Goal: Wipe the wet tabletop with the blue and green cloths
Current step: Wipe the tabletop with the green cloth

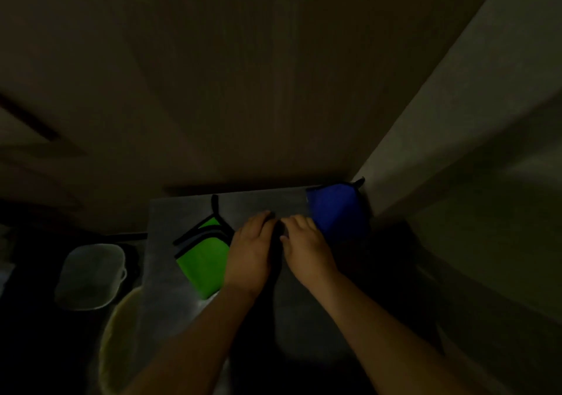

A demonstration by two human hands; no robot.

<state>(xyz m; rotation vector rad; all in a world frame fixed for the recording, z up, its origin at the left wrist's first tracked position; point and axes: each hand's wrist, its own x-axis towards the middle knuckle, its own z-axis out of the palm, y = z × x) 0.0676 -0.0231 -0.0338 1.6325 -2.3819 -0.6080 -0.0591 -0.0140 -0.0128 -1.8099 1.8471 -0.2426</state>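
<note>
The scene is dim. A grey tabletop (179,212) stands against the wall. On its left half lies a folded green cloth (202,261) with black edging. A blue cloth (337,212) lies in the far right corner, against the wall. My left hand (249,251) rests palm down mid-table, its outer edge over the green cloth's right side. Close beside it, my right hand (307,242) lies palm down and borders the blue cloth's near left corner. The fingertips of both hands almost meet over a dark patch. Whether either hand grips anything is too dark to tell.
Left of the table, lower down, stand a clear lidded plastic container (91,276) and a round yellowish bin (118,343). A pale wall (456,121) closes the table's right side and a dark wall its back.
</note>
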